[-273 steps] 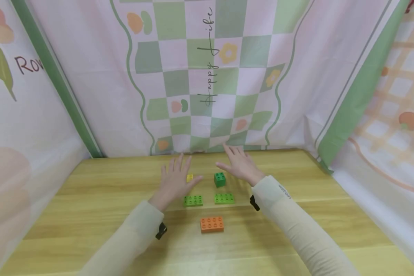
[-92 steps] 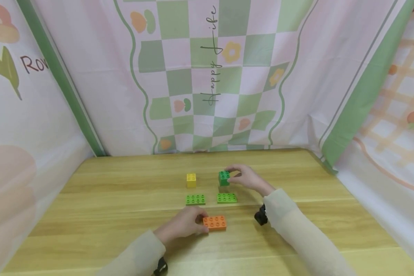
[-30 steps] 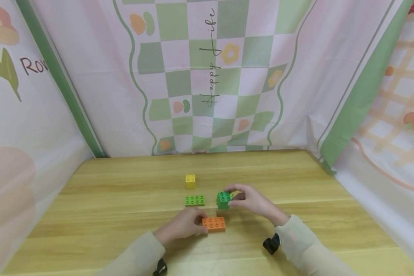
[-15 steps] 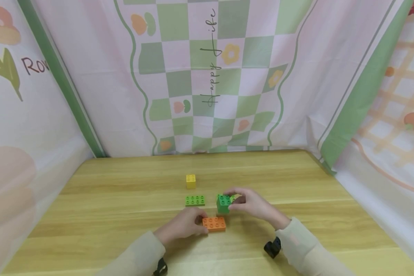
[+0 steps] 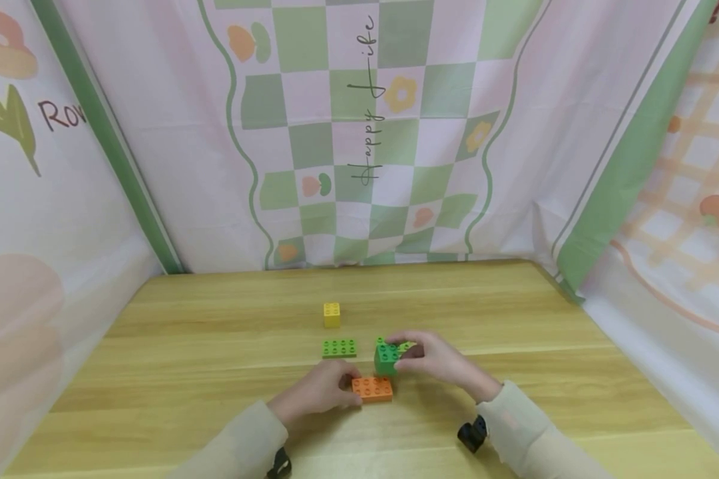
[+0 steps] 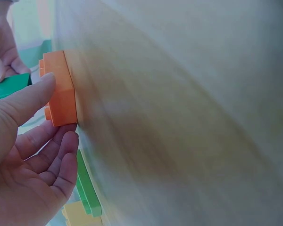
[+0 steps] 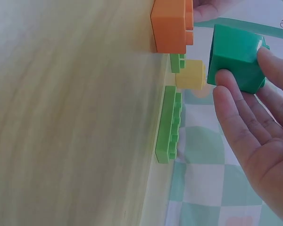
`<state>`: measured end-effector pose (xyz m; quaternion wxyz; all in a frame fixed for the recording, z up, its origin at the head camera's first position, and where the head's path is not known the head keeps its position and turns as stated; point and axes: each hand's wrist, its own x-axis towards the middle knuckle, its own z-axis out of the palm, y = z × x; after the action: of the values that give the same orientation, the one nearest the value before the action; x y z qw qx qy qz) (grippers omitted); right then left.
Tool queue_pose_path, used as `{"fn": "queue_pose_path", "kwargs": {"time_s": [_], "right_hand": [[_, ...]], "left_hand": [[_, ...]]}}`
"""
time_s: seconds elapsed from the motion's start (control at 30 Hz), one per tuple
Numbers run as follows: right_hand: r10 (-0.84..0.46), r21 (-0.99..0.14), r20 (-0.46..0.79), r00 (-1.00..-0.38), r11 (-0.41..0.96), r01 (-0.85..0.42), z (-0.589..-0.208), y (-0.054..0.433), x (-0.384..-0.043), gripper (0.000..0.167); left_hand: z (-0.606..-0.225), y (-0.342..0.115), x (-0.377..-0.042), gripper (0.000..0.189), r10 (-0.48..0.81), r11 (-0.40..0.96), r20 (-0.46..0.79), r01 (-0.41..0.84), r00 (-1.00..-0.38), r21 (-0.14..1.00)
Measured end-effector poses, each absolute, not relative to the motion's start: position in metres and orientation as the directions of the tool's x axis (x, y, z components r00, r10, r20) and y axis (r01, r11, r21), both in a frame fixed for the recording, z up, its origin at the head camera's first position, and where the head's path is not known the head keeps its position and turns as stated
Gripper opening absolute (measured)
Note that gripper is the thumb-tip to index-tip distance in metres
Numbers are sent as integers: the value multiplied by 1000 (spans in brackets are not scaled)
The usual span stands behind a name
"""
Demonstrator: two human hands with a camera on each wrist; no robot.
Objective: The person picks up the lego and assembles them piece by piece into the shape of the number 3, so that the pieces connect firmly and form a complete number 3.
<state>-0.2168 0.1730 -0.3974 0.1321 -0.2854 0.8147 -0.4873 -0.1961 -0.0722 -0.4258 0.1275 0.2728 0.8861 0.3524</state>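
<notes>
An orange eight-stud toy brick lies on the table, and my left hand holds its left end between thumb and fingers. In the left wrist view the thumb presses the side of the orange brick. My right hand pinches a dark green four-stud brick just behind the orange one. The right wrist view shows the green brick raised off the table, higher than the orange brick's studs. Behind it, a light green flat brick is partly hidden by the hand and the green brick.
Another light green flat brick lies left of centre. Farther back stands a yellow four-stud brick. The wooden table ends at a patterned cloth, with more cloth hanging on both sides.
The right hand took hold of the green brick at the back and carried it forward, close behind the orange brick. The left hand came down to the orange brick and has stayed there.
</notes>
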Motion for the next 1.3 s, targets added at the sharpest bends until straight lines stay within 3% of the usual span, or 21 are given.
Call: {"fn": "queue_pose_path", "kwargs": {"time_s": [1.3], "right_hand": [[-651,-863,-12,-759,391,-321,-402,165,-205,40]], "left_hand": [[-423,-72,-195,32,566,615,-40,389,-823,686]]}}
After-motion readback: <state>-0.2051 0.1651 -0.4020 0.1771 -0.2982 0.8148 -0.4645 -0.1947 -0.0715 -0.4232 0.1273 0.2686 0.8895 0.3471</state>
